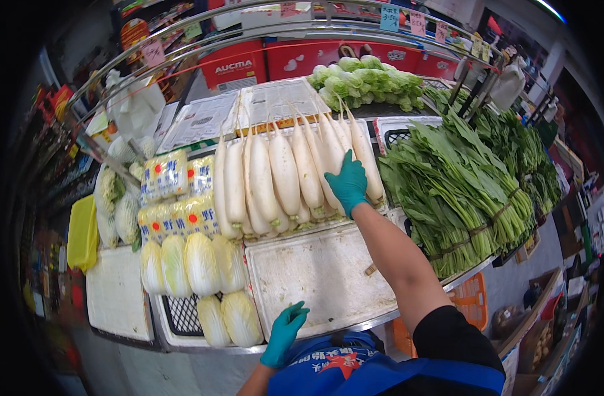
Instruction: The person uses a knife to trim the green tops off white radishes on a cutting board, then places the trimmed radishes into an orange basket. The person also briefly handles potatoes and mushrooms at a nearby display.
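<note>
My right hand (349,182), in a teal glove, reaches out over the right end of a row of white daikon radishes (284,175) and touches one of them, the thumb pointing left. The radishes lie side by side with their thin roots pointing away from me. Gloved in the same teal, my left hand (286,329) hangs near the front edge of the stand, holding nothing, its fingers apart. Between my hands and the radishes lies a stained white foam board (311,277) with small scraps on it. Napa cabbages (203,265) stand left of that board.
Bundled leafy greens (470,198) are piled on the right. Wrapped packs with printed film (164,175) and netted cabbages (127,218) lie left, beside a yellow plastic bag (83,232). Heads of lettuce (364,79) are stacked behind. A metal rail (326,22) runs across the back.
</note>
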{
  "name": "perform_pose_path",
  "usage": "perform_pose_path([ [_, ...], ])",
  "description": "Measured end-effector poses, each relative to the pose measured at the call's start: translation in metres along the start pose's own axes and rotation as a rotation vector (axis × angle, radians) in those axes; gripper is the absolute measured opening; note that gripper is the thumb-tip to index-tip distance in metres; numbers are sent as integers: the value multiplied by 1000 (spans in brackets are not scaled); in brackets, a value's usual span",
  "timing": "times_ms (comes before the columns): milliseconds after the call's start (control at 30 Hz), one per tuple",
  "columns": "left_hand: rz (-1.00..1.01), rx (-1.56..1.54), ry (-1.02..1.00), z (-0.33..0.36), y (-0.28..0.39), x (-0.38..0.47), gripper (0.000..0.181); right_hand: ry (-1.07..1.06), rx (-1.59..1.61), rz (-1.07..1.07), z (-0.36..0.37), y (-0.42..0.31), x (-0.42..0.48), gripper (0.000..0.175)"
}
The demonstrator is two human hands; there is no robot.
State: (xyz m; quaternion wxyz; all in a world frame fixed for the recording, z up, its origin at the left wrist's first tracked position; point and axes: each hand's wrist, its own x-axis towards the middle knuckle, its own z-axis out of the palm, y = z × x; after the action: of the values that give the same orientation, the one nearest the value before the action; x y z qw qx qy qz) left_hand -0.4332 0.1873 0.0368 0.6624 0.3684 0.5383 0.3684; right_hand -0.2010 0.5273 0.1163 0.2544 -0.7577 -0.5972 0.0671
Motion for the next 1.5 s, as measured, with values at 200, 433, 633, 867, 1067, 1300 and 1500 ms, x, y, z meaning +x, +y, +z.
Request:
perform_pose_path([
  [200, -57, 13, -31, -24, 15, 31, 41, 141, -83, -83, 18, -17, 16, 94],
  [433, 35, 90, -154, -9, 35, 57, 40, 187, 261, -295, -14, 42, -142, 73],
  [633, -49, 229, -288, 28, 24, 60, 40, -128, 317, 121, -27, 149, -338, 49],
  [867, -130, 452, -572, 120, 9, 59, 42, -271, 525, 513, -71, 231, -475, 40],
  [1067, -5, 610, -742, 219, -20, 15, 48, -84, 710, 691, -96, 272, -538, 40],
  [1300, 19, 825, -688, 276, -103, -80, 51, -243, 818, 663, -130, 370, -632, 39],
  [1500, 3, 1007, -761, 313, -146, -132, 54, -272, 402, 693, -186, 473, -697, 40],
])
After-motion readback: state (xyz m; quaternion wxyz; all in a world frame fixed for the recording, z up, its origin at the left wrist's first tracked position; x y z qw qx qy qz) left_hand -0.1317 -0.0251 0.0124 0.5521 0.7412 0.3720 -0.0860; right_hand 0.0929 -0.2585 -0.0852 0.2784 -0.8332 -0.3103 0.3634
